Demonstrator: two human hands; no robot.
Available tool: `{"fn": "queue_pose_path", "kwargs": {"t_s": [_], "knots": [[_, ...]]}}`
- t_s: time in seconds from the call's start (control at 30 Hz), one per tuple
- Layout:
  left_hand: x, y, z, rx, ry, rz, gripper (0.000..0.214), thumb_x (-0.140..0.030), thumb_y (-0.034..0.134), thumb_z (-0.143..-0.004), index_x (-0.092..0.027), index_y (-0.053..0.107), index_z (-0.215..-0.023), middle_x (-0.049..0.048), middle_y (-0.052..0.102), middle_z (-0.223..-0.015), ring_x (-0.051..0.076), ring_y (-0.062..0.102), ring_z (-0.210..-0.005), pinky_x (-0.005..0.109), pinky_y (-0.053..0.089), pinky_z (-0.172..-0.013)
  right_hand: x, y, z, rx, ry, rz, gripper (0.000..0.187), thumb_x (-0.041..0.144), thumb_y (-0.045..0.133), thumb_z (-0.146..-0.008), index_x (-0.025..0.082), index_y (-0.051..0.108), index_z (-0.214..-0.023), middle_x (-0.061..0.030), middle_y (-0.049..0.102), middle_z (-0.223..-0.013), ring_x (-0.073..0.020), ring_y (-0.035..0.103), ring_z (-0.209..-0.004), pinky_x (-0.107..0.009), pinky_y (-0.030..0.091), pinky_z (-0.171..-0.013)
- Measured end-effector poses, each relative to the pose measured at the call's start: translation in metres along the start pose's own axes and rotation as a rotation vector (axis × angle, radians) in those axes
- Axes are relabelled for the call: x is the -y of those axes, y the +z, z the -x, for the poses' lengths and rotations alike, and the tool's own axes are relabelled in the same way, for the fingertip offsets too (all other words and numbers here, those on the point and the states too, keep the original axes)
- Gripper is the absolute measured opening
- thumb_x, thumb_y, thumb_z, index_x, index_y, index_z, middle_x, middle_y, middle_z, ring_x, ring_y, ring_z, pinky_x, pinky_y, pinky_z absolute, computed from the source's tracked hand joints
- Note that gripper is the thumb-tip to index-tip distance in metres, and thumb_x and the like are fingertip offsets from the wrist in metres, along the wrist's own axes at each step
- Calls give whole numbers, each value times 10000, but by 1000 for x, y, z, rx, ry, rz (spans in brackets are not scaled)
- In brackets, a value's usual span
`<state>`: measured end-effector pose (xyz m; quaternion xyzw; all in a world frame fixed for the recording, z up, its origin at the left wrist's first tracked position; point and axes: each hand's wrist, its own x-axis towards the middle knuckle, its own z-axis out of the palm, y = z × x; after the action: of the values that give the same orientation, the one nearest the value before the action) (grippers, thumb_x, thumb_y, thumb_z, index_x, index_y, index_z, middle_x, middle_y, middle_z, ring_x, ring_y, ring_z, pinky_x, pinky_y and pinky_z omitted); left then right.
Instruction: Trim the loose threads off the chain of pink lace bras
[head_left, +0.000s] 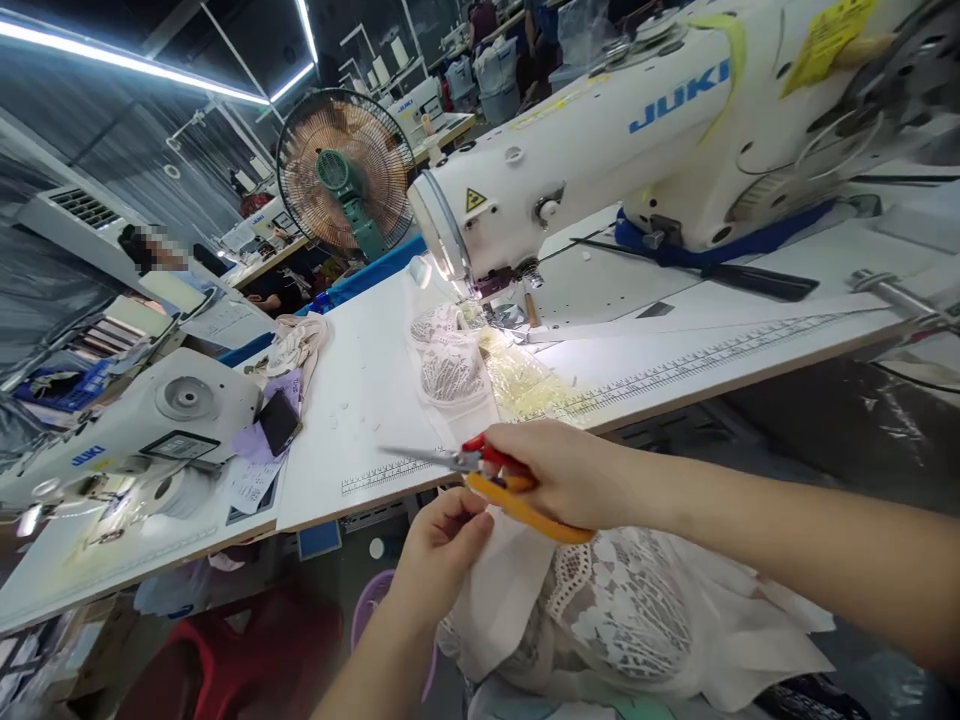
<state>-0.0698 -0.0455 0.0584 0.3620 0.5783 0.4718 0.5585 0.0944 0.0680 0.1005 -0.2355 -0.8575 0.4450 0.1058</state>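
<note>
On white table [367, 395], printed ruler [675, 372]; fan [345, 172] beyond; right hand [559, 470] gripping scissors [499, 493]; left hand [441, 545] pinching fabric [511, 572].

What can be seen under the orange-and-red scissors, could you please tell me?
Below the scissors, the left hand and a pale lace garment show. What lies directly behind the scissors' handles and the right hand is covered.

The scissors [469, 461] at the centre have metal blades [412, 453] and smooth plastic handles [534, 516]. The garment [634, 610] at the lower right is of openwork lace and matt cloth. The desk [364, 390] has a smooth top and an edge which looks wooden. The sewing machine [577, 150], upper right, has a slightly glossy finish.
</note>
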Motion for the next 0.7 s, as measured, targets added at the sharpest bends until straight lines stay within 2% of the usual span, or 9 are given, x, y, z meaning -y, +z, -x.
{"fn": "queue_pose_path", "kwargs": {"t_s": [0.07,0.1,0.17,0.27,0.33,0.43,0.7], "knots": [[2,-4,1,-47,12,43,287,-399,758,-662,-136,652,-707,14,608,-680,110,498,-618,215,367,-598,-6,3,17,-40,30,-126,307,425,613,-712,223,389,-765,6,500,-711,-147,420,-584,-258,358,-526],[3,-6,2,-76,11,62,299,-402,765,-649,-133,641,-687,10,599,-657,102,485,-595,207,352,-575,-10,4,26,-4,20,-153,328,464,617,-706,220,422,-804,-7,522,-746,-160,442,-608,-269,373,-546],[4,-9,3,-144,14,94,326,-413,784,-611,-133,621,-649,-6,570,-599,88,450,-545,195,321,-536,-17,7,43,98,29,-91,316,499,589,-724,220,463,-802,-29,553,-766,-188,474,-632,-287,372,-557],[4,-10,4,-202,29,125,336,-420,794,-582,-141,610,-619,-28,532,-548,70,394,-494,189,290,-501,-23,15,57,213,177,84,340,558,540,-747,223,489,-730,-53,577,-721,-224,498,-611,-299,325,-523],[3,-8,5,-199,26,141,333,-418,797,-570,-143,614,-612,-25,543,-557,70,393,-493,190,286,-498,-24,20,60,237,226,123,367,583,520,-752,226,467,-689,-49,580,-676,-217,488,-567,-289,284,-492],[1,-3,5,-210,2,147,335,-406,810,-540,-142,612,-599,-18,554,-567,81,416,-514,193,296,-507,-23,25,58,219,189,114,408,610,498,-761,226,407,-657,-33,557,-650,-189,458,-532,-276,252,-472],[-1,3,8,-241,-12,192,337,-369,835,-514,-145,594,-587,-39,521,-538,68,401,-501,180,295,-496,-24,31,49,220,148,37,407,612,464,-792,221,412,-690,-8,504,-645,-160,416,-525,-273,267,-479]]}}
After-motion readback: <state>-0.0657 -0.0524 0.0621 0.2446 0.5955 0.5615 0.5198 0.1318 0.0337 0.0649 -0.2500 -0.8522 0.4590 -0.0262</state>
